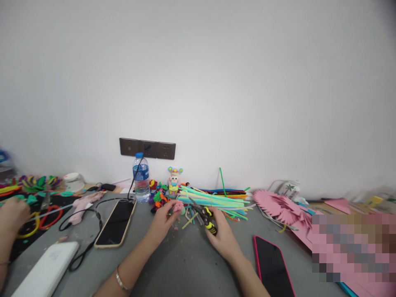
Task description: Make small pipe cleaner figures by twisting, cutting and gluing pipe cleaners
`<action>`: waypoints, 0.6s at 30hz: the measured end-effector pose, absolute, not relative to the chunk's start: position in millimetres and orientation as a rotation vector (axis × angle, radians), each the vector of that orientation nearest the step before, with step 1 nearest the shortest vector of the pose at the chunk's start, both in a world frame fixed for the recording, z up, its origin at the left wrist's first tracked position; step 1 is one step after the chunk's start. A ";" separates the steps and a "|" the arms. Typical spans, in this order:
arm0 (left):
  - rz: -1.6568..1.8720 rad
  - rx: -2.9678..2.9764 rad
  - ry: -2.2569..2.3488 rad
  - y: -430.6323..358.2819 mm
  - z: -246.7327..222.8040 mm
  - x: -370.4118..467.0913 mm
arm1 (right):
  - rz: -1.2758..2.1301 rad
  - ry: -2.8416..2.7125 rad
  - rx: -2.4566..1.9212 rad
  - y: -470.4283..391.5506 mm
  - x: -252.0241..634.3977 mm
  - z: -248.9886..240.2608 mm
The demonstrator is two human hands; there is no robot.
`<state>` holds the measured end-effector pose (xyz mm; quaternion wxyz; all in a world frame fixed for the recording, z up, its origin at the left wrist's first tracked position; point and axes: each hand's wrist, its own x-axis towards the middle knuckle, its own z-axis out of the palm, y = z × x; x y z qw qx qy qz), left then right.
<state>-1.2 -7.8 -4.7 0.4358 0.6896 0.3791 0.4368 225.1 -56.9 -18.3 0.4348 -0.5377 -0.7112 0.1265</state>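
Note:
My left hand [162,218] pinches a small pink fuzzy piece [178,206] between thumb and fingers; its exact kind is too small to make out. Wrapped in my right hand [222,234] is a pair of pliers [209,226] with black and yellow handles. The tips of the pliers point up and left, close to the pink piece but apart from it. Just behind both hands lies a bundle of pipe cleaners [213,199], mostly pale green and yellow. A small toy figure [173,183] stands behind my left hand.
A water bottle [141,179] and a phone [115,225] with a black cable are left of me. Further left lie a pink glue gun [81,206], a white power bank [46,270] and another person's hand [14,218]. On the right are a red-edged phone [274,268] and folded pink paper [278,206].

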 end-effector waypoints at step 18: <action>1.231 2.140 0.824 -8.2 3.0 -11.0 | 0.072 -2.001 -1.433 -59.2 214.2 -17.0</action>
